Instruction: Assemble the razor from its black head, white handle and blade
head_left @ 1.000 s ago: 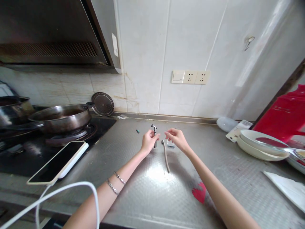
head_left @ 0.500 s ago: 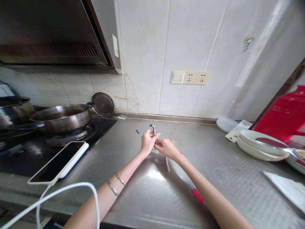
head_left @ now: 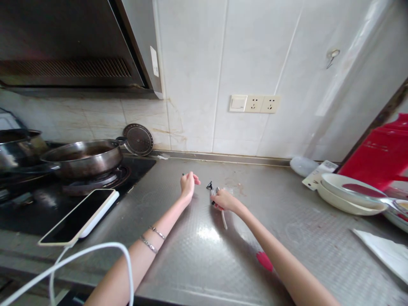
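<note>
My right hand (head_left: 224,199) is closed around the silver handle of a razor (head_left: 209,186), its black T-shaped head pointing away from me above the counter. Beside that hand lies a short whitish strip (head_left: 224,220). Further left, my left hand (head_left: 188,186) is held apart from the razor, fingers curled towards the right. What its fingers hold, if anything, is hidden. A small dark green piece (head_left: 183,174) shows only in part at the far edge of the left hand; I cannot tell whether the hand touches it.
A phone (head_left: 78,216) with a white cable lies by the stove at left, where a steel pan (head_left: 84,157) stands. Stacked white bowls (head_left: 349,199), a red container (head_left: 379,148) and a white sheet (head_left: 382,253) are at right. A pink-red object (head_left: 264,260) lies by my right forearm.
My left hand has let go of the razor and moved left to where the green piece lay. The razor's head, green-tipped before, now looks black and sits lower in my right hand.
</note>
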Motion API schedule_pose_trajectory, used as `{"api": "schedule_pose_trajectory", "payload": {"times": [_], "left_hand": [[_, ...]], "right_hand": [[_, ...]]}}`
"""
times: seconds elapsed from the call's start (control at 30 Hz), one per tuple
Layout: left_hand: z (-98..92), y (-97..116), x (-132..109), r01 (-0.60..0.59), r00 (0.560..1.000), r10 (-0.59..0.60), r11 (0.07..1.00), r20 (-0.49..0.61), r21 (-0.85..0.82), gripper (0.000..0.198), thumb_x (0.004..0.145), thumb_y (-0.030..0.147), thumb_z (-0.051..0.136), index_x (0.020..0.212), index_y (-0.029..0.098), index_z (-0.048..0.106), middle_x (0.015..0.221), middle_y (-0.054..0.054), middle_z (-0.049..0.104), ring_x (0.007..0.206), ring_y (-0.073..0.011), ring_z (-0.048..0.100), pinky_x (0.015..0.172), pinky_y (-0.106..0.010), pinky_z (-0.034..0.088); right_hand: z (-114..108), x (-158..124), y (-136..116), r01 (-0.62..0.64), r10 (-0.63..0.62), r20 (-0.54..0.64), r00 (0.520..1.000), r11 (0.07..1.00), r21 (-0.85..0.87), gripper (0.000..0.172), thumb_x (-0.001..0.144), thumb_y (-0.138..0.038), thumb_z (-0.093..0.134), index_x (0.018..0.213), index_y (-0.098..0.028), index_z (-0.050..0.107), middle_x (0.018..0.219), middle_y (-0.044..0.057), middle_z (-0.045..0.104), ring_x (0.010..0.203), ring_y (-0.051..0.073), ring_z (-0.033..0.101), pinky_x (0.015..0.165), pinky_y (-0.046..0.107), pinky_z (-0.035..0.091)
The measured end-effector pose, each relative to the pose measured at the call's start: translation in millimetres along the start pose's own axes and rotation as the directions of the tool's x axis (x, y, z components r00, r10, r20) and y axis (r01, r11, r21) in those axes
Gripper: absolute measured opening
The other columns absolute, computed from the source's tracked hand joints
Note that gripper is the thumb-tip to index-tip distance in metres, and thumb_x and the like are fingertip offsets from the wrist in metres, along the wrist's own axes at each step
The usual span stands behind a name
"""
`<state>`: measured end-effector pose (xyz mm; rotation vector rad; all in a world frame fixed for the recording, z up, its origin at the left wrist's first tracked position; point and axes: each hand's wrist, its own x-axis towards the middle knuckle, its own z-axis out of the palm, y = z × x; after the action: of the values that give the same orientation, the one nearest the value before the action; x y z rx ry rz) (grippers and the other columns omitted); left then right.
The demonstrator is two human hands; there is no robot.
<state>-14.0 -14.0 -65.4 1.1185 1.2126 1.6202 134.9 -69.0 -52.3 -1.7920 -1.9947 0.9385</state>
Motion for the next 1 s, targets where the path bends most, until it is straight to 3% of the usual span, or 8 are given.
{"api": "schedule_pose_trajectory", "payload": {"times": [0.17,0.33,0.47,0.6,0.7,0.77,0.83,1.0], "left_hand": [[0.8,-3.4,-2.0,-0.002,1.000,0.001,0.999,0.016,0.035,0.029,0.073,0.035,0.042,0.052,0.016,0.051,0.041,-0.002,0.055,0.041,-0.0130,0.055,0.051,-0.023,0.041],[0.2,-5.0,-2.1,-0.015,1.000,0.014,0.999,0.019,0.043,0.028,0.073,0.034,0.042,0.052,0.016,0.051,0.041,-0.002,0.054,0.041,-0.0128,0.054,0.052,-0.024,0.041],[-3.1,-3.8,2.2,-0.060,0.998,0.060,0.997,0.007,0.053,0.028,0.072,0.035,0.042,0.052,0.017,0.051,0.043,-0.001,0.053,0.043,-0.0127,0.053,0.052,-0.024,0.041],[-13.0,0.3,19.7,-0.144,0.989,0.145,0.979,0.003,0.146,0.021,0.070,0.032,0.045,0.057,0.017,0.052,0.052,-0.001,0.057,0.052,-0.0141,0.056,0.057,-0.025,0.043],[-27.6,0.5,40.6,-0.283,0.959,0.248,0.833,0.137,0.475,0.010,0.067,0.025,0.052,0.068,0.017,0.056,0.070,-0.004,0.062,0.072,-0.0177,0.059,0.069,-0.028,0.044],[-39.4,-1.2,54.4,-0.429,0.903,0.290,0.628,0.316,0.649,0.016,0.066,0.024,0.057,0.081,0.017,0.058,0.087,-0.007,0.062,0.085,-0.0210,0.057,0.079,-0.033,0.042],[-50.3,-3.7,65.9,-0.511,0.860,0.252,0.448,0.444,0.734,0.025,0.066,0.030,0.062,0.089,0.019,0.059,0.099,-0.009,0.060,0.097,-0.0255,0.052,0.085,-0.037,0.039],[-61.6,-11.4,80.3,-0.561,0.824,0.149,0.348,0.547,0.751,0.034,0.068,0.042,0.062,0.097,0.023,0.060,0.104,-0.008,0.060,0.099,-0.0270,0.051,0.087,-0.037,0.037]], "right_hand": [[2.4,-5.9,-1.2,0.019,-0.019,0.086,0.996,1.000,-0.002,0.037,0.073,-0.026,0.047,0.037,-0.018,0.048,0.037,0.005,0.053,0.037,0.013,0.048,0.044,0.024,0.040],[0.9,-5.6,0.0,0.074,-0.069,0.092,0.993,0.996,-0.057,0.044,0.076,-0.034,0.045,0.035,-0.019,0.051,0.034,0.002,0.047,0.035,0.012,0.045,0.047,0.025,0.039],[-8.7,-1.0,2.8,0.089,-0.092,-0.068,0.993,0.995,-0.053,0.041,0.076,-0.036,0.046,0.040,-0.018,0.055,0.036,0.001,0.049,0.039,0.012,0.048,0.049,0.023,0.037],[-27.2,7.4,18.0,0.095,-0.097,-0.339,0.936,0.995,-0.023,0.046,0.078,-0.042,0.040,0.045,-0.016,0.058,0.040,0.002,0.052,0.046,0.013,0.052,0.051,0.023,0.035],[-40.7,15.1,37.3,0.124,-0.078,-0.481,0.873,0.990,0.064,0.048,0.079,-0.045,0.035,0.050,-0.015,0.060,0.042,0.001,0.051,0.046,0.013,0.050,0.050,0.023,0.033],[-46.8,19.8,49.6,0.147,-0.047,-0.533,0.845,0.978,0.148,0.049,0.079,-0.047,0.034,0.055,-0.015,0.061,0.041,0.001,0.050,0.043,0.012,0.047,0.048,0.022,0.033],[-50.2,23.6,59.3,0.161,-0.013,-0.563,0.826,0.964,0.213,0.050,0.078,-0.049,0.033,0.058,-0.014,0.062,0.040,0.000,0.049,0.039,0.012,0.044,0.046,0.022,0.032],[-50.5,30.7,73.3,0.171,0.017,-0.594,0.805,0.951,0.258,0.050,0.076,-0.051,0.033,0.060,-0.013,0.061,0.037,-0.001,0.046,0.036,0.011,0.040,0.043,0.022,0.031]]}}
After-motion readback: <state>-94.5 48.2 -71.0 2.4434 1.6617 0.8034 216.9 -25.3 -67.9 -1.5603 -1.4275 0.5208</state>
